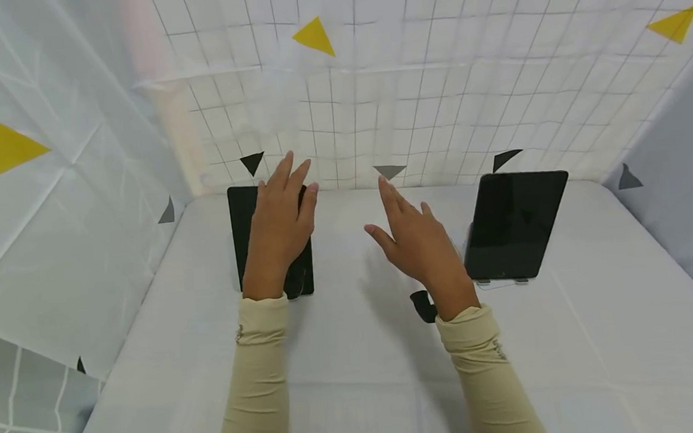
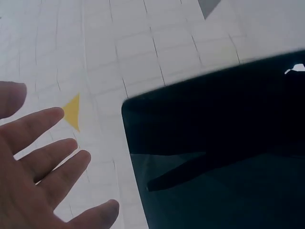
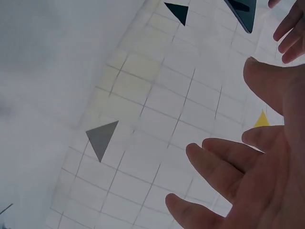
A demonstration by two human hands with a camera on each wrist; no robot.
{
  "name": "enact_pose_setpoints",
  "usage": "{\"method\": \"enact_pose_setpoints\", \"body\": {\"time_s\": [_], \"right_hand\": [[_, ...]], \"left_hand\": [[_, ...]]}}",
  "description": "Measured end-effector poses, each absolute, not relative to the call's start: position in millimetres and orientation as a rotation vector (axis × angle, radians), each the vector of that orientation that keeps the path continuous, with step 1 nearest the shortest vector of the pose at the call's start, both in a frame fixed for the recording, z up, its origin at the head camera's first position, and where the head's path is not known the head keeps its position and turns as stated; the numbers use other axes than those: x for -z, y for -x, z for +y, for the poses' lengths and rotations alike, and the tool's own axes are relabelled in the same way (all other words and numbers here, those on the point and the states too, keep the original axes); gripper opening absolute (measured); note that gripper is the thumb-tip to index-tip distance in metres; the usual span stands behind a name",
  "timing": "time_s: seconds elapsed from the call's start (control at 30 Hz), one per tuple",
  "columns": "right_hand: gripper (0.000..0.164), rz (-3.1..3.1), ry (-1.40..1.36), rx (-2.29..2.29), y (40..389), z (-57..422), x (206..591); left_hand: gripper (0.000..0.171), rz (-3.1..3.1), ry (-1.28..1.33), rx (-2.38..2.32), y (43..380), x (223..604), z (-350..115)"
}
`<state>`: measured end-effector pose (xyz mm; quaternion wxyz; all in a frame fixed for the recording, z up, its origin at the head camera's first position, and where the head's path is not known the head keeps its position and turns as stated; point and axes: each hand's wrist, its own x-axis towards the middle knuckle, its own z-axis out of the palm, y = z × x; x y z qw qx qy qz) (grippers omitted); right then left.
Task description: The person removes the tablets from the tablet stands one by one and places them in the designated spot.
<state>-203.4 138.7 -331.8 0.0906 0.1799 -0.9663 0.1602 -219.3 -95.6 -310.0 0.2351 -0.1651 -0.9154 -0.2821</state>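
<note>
My left hand (image 1: 279, 229) is raised in front of a black tablet (image 1: 241, 219), overlapping much of it in the head view, fingers extended and nothing held. In the left wrist view that tablet's dark glossy screen (image 2: 228, 191) fills the right side, apart from the spread fingers (image 2: 66, 176). My right hand (image 1: 417, 241) hovers over the white table between two tablets, its fingers extended and its grasp empty. A second black tablet (image 1: 516, 226) leans on a clear stand to the right of that hand. The right wrist view shows the spread right fingers (image 3: 214, 167).
White table (image 1: 362, 394) runs up to a grid-lined back wall (image 1: 398, 102), with pale sheeting on both sides. Yellow triangles (image 1: 315, 37) and black or grey ones (image 1: 390, 171) mark the walls. Small black devices (image 1: 424, 306) sit at my wrists.
</note>
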Motion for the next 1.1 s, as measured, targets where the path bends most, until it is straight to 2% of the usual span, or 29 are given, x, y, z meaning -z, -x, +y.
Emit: {"method": "enact_pose_setpoints", "body": {"time_s": [0.47,0.77,1.1], "right_hand": [[0.082,-2.683,-0.715,-0.390,197,83,356],[0.081,-2.843,-0.669,-0.486,196,57,372],[0.071,-2.849,-0.756,-0.637,195,44,391]], "left_hand": [[0.050,-2.498,0.199,0.874,214,310,-146],[0.052,-2.641,0.015,0.960,212,313,-177],[0.045,-2.781,-0.169,0.942,205,313,-197]]}}
